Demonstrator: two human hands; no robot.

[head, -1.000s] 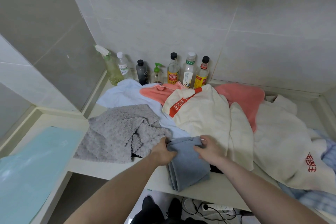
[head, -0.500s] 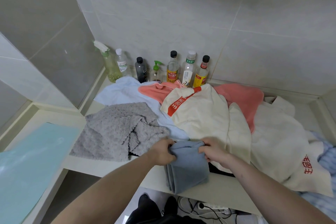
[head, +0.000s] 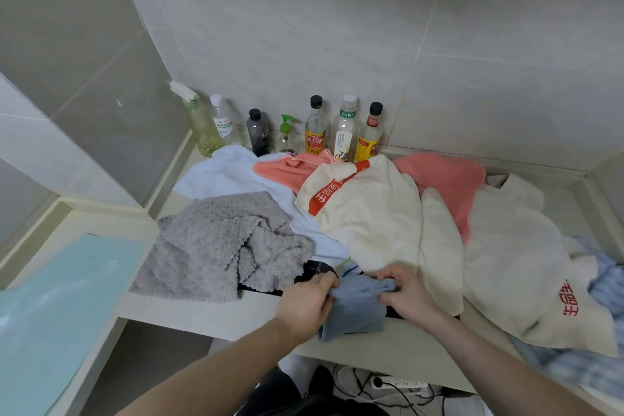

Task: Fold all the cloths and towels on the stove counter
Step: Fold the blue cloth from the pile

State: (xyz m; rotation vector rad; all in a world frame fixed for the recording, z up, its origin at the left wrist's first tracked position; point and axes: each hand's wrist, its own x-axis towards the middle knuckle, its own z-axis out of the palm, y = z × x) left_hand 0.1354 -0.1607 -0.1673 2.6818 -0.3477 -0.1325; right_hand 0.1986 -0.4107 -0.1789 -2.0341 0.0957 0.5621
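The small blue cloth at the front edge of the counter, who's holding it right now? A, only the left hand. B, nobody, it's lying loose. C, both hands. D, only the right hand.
C: the left hand and the right hand each pinch the top edge of the blue cloth, which hangs down over the counter edge.

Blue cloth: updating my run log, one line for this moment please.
blue cloth | gripped by left hand, right hand | counter front edge | folding underway

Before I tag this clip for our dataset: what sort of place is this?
Most likely a home kitchen corner: a tiled wall, sauce bottles lined along it, and a counter heaped with towels. Both hands grip a blue cloth.
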